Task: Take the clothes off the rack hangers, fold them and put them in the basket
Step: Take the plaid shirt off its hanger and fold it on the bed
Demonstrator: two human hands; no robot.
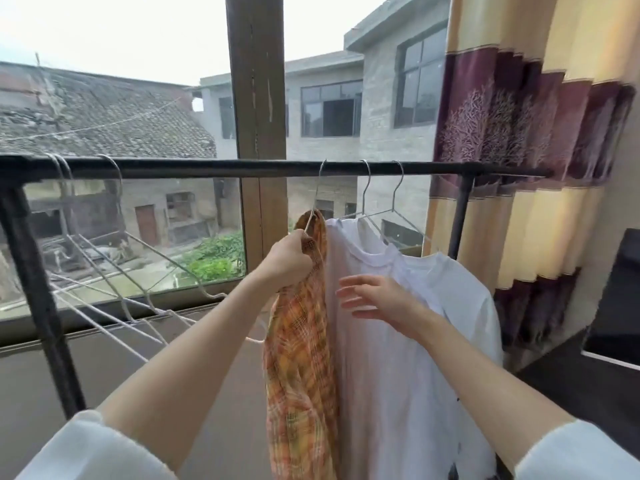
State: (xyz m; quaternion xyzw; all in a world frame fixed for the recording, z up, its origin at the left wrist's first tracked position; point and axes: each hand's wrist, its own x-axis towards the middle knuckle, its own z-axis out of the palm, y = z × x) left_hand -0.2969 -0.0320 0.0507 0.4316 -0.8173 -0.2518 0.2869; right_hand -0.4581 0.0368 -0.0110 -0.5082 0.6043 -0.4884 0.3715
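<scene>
Two hands at the rack (pixel 277 167), one gripping a plaid shirt (pixel 301 358).

Left hand (pixel 289 261) clamps the plaid shirt just below its wire hanger (pixel 317 195), at 12 o'clock of centre. Right hand (pixel 377 299), fingers spread and holding nothing, hovers at 3 o'clock of the left, in front of a white shirt (pixel 415 358) hanging from the rail. Empty hangers (pixel 114 271) hang at 9 o'clock.

Hung in orange and yellow plaid: the checked shirt (pixel 304 358). Hung plain white beside it: the T-shirt (pixel 408 341), on a black rack rail (pixel 242 169). Draped in cream and purple bands with pale branching trees: the curtain (pixel 526 140).
</scene>
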